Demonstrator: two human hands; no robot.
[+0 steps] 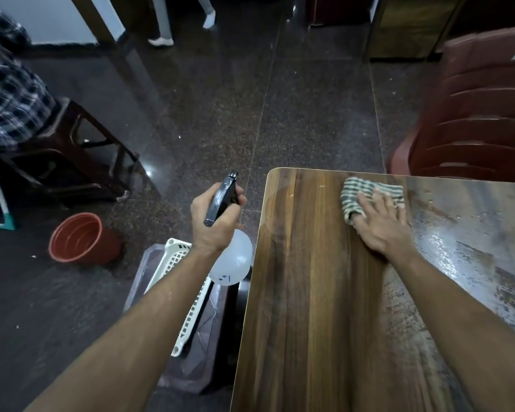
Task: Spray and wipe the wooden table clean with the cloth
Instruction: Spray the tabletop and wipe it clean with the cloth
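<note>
R hand flat on cloth at table's far end, wet patch just right of it. L hand grips sprayer, off table's left edge.

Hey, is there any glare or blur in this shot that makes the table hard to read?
Head view: glare washes the wet right side of the wooden table; the cloth and right hand look slightly motion-blurred; wide-angle distortion bends the frame edges.
</note>
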